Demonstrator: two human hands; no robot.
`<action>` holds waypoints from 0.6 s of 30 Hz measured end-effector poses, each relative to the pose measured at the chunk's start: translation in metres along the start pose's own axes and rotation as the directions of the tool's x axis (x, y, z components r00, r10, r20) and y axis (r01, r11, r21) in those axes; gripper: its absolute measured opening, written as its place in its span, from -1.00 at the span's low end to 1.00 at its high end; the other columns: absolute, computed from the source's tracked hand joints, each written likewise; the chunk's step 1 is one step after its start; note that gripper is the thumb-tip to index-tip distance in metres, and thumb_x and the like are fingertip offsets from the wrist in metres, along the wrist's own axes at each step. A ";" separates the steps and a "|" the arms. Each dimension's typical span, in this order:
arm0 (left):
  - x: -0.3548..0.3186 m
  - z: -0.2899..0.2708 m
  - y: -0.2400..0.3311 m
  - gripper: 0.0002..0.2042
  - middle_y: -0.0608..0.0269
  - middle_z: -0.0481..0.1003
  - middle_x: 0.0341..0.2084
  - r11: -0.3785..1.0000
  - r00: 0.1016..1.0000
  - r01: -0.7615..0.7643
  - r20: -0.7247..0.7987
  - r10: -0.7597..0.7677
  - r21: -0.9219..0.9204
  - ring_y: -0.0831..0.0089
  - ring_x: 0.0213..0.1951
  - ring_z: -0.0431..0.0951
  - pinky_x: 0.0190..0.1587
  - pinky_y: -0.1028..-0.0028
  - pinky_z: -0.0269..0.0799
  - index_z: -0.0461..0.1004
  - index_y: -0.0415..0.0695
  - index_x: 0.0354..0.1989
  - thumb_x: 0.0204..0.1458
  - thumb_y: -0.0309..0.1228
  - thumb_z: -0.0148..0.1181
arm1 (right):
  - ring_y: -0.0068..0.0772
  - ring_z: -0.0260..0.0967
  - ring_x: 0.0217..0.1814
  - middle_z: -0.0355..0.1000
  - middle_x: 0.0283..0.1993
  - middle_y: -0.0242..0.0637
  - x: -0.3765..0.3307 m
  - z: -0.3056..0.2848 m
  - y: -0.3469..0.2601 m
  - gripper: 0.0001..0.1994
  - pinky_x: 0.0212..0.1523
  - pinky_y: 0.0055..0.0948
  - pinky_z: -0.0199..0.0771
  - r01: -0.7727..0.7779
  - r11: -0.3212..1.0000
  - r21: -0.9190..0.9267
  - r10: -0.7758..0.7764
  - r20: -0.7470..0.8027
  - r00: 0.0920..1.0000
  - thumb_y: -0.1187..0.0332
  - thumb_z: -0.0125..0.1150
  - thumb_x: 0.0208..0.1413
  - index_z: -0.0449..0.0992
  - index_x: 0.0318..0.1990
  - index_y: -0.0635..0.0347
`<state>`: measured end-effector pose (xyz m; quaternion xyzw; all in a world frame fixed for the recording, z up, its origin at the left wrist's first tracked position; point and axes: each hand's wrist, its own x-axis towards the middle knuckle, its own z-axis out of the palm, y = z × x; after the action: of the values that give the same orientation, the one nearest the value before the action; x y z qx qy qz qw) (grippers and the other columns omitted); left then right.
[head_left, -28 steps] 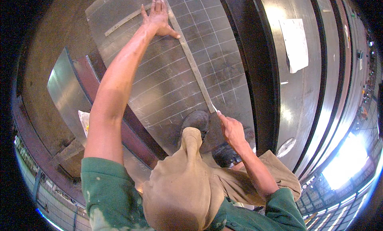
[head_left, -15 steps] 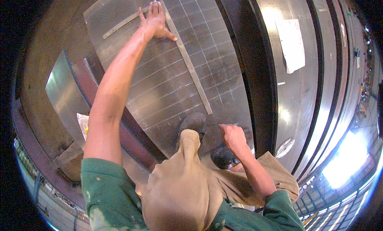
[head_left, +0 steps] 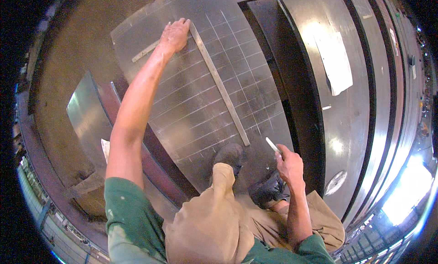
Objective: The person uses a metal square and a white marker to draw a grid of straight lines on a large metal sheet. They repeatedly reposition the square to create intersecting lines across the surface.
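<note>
An L-shaped metal carpenter's square (head_left: 221, 87) lies flat on a dark steel plate (head_left: 200, 111) scored with a grid of white chalk lines. My left hand (head_left: 174, 37) grips the square at its corner, fingers drawn together over it. One shorter arm of the square reaches out to the left; its long arm runs toward me. In my right hand (head_left: 290, 165) a white chalk stick (head_left: 273, 144) is pinched, its tip pointing up and left above the near right part of the plate. The chalk's lower end is hidden by the fingers.
My dark shoes (head_left: 229, 155) rest on the plate's near side. Steel beams with dark gaps (head_left: 292, 77) run along the right, one bearing a white paper sheet (head_left: 336, 65). Left of the plate is a reddish-brown beam (head_left: 157, 166) over brown ground (head_left: 68, 141).
My left hand's spread fingers have drawn together at the square's corner. My right hand has turned and lifted, and the chalk now shows. The whole view has shifted slightly.
</note>
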<state>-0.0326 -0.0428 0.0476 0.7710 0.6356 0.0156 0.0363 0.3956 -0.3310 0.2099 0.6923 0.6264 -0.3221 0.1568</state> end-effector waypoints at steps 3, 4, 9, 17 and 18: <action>0.018 -0.008 -0.005 -0.71 0.00 0.46 0.00 0.999 0.984 -0.049 0.173 0.045 0.019 0.03 0.09 0.49 0.19 0.02 0.38 0.42 -0.18 0.05 0.13 -0.53 0.02 | 0.17 0.52 -0.16 0.55 -0.23 0.09 0.001 -0.011 -0.002 -0.70 -0.13 -0.01 0.47 -0.091 0.993 0.080 0.092 -0.016 0.996 0.31 0.15 0.20 0.53 0.07 0.10; 0.020 -0.005 -0.009 -0.72 -0.01 0.46 -0.01 0.996 0.988 -0.084 0.131 0.079 0.038 0.03 0.09 0.49 0.15 0.03 0.41 0.41 -0.18 0.04 0.14 -0.54 0.01 | 0.17 0.52 -0.15 0.55 -0.23 0.09 0.000 -0.013 -0.002 -0.70 -0.13 -0.02 0.47 -0.091 0.990 0.105 0.094 -0.025 0.995 0.32 0.15 0.19 0.53 0.07 0.10; 0.025 -0.001 0.001 -0.69 -0.08 0.46 -0.03 0.994 0.989 -0.070 0.138 0.058 0.088 -0.06 0.07 0.47 0.09 0.07 0.47 0.37 -0.19 0.05 0.10 -0.55 0.05 | 0.15 0.53 -0.17 0.55 -0.26 0.08 -0.005 -0.010 0.010 -0.70 -0.16 -0.07 0.48 -0.115 0.979 0.167 0.124 -0.047 0.991 0.34 0.16 0.18 0.54 0.06 0.12; 0.003 -0.056 -0.010 -0.62 -0.08 0.50 -0.10 0.998 0.997 -0.044 -0.068 0.041 -0.046 -0.06 -0.01 0.51 0.04 0.12 0.45 0.42 -0.22 -0.02 -0.07 -0.51 0.22 | -0.54 0.46 -0.43 0.54 -0.40 -0.26 0.026 -0.038 0.069 -0.72 -0.34 -0.48 0.46 -0.071 0.831 0.552 0.240 -0.240 0.941 0.44 0.11 0.24 0.50 0.08 0.27; -0.002 -0.074 -0.012 -0.64 -0.07 0.52 -0.15 0.994 0.997 -0.058 -0.054 0.053 -0.096 -0.04 -0.04 0.53 0.01 0.13 0.46 0.44 -0.21 -0.04 -0.07 -0.50 0.22 | -0.62 0.39 -0.46 0.54 -0.39 -0.32 0.033 -0.049 0.077 -0.76 -0.41 -0.56 0.38 0.017 0.757 0.653 0.220 -0.280 0.934 0.43 0.08 0.28 0.51 0.04 0.28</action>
<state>-0.0500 -0.0396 0.1205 0.7851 0.6131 0.0672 0.0570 0.4824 -0.2882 0.2110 0.7819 0.4551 -0.3843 -0.1838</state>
